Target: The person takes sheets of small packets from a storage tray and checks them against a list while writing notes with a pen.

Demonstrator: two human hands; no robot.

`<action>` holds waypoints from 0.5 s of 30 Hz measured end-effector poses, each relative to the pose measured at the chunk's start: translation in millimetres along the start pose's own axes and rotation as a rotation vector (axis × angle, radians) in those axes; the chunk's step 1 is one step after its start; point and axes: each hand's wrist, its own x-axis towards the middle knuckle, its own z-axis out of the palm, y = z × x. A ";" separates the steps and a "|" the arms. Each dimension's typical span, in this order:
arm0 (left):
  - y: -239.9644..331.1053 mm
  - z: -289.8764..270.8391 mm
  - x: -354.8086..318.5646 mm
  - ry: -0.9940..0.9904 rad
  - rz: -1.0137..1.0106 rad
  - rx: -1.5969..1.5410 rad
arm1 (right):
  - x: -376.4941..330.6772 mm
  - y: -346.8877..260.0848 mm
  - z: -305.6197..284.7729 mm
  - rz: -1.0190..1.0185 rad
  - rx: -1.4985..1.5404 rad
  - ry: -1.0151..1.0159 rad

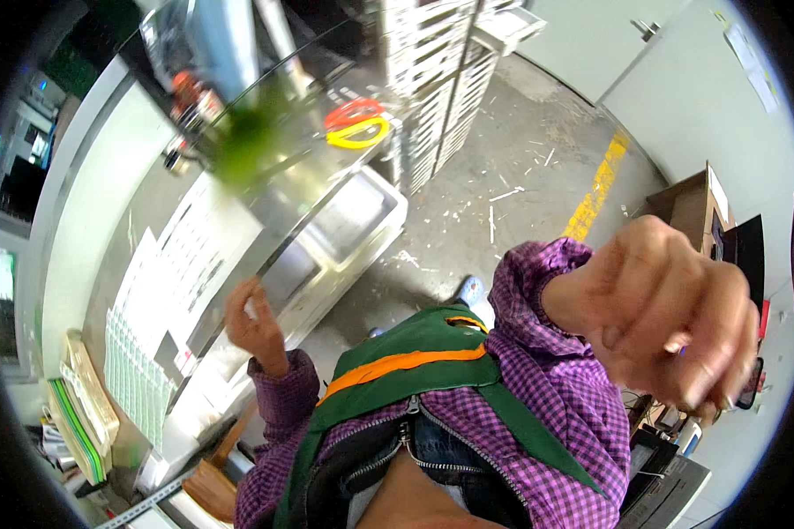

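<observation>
Close to the camera on the right, my right hand (666, 309) is raised with its fingers curled inward. Whatever it may hold is hidden behind the fingers. My left hand (256, 324) hovers by the near side of the workbench, its fingers bent toward the thumb. If anything is pinched there, it is too small to make out. Beside and beyond it are white printed sheets (185, 251) on the bench. A blurred green thing (247, 141) shows farther up, next to scissors with yellow (358, 134) and red (353, 112) handles.
A white plastic tray (395, 212) sits along the bench side. Tall stacked white racks (428, 79) stand behind it. White scraps litter the grey floor (525, 141), which has a yellow line (595, 189). Folders (79, 423) are at lower left; a cardboard box (684, 203) is at right.
</observation>
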 end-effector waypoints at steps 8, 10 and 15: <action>189.1 231.9 17.2 -0.391 0.034 -0.501 | -54.5 -49.8 -181.5 0.174 -0.286 0.401; 224.1 287.2 17.9 -0.453 0.117 -0.509 | -71.3 -61.0 -224.2 0.327 -0.259 0.466; 282.2 416.1 39.1 -0.638 0.069 -0.607 | -101.4 -59.9 -305.4 0.666 -0.263 0.638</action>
